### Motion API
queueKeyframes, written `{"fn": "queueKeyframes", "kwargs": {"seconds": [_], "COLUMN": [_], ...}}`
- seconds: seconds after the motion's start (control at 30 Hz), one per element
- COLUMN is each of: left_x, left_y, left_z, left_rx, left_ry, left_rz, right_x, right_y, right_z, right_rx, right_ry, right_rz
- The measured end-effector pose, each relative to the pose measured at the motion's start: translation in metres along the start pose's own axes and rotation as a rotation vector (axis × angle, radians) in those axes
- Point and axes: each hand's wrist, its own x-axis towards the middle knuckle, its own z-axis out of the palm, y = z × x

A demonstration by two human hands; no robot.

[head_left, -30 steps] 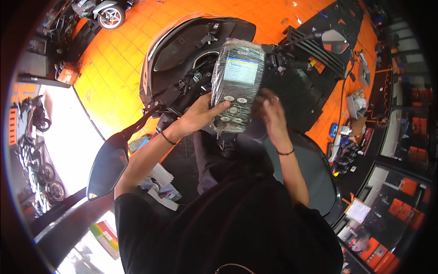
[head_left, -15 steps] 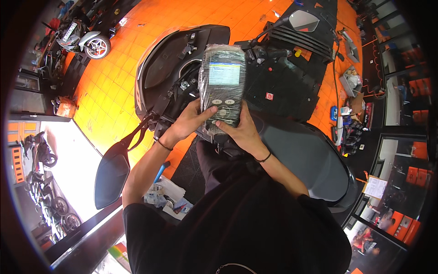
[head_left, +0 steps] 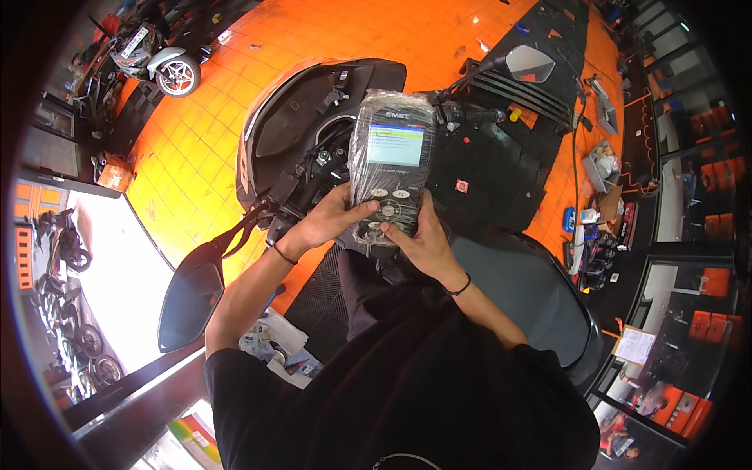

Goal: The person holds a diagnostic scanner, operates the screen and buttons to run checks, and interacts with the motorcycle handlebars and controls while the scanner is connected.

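The person holds a handheld diagnostic scanner with both hands, in front of the chest and above the front of a black scooter. The scanner is wrapped in a clear plastic film, and its screen is lit, showing some lines on a blue and yellow field. The left hand grips the lower left edge of the device, fingers closed around it and the thumb resting on the button pad. The right hand supports it from below on the right side, also closed on the casing, with its thumb near the round key in the middle.

As a judgement, the work seems to be in the middle: the device is already switched on and a menu or reading is shown, but the thumbs sit on the buttons, so the choice or the reading appears not finished. It cannot be seen whether a cable joins the scanner to the scooter.

About containers, a grey tray stands on the orange tiled floor at the right; it holds small items too small to name. The scooter's front panel looks open, with wiring and parts visible inside.
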Motion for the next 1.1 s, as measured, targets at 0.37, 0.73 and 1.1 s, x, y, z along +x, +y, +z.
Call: {"fn": "queueKeyframes", "kwargs": {"seconds": [0.37, 0.73, 1.1], "left_x": [0.001, 0.001, 0.0], "left_y": [0.0, 0.001, 0.004], "left_z": [0.0, 0.002, 0.003], "left_rx": [0.035, 0.028, 0.007], "left_ry": [0.013, 0.023, 0.033], "left_rz": [0.011, 0.009, 0.002], "right_x": [0.001, 0.005, 0.006], "right_y": [-0.002, 0.0, 0.01], "right_z": [0.002, 0.002, 0.005], "right_rx": [0.01, -0.031, 0.114], "right_ry": [0.017, 0.016, 0.025], "right_rz": [-0.036, -0.079, -0.052]}}
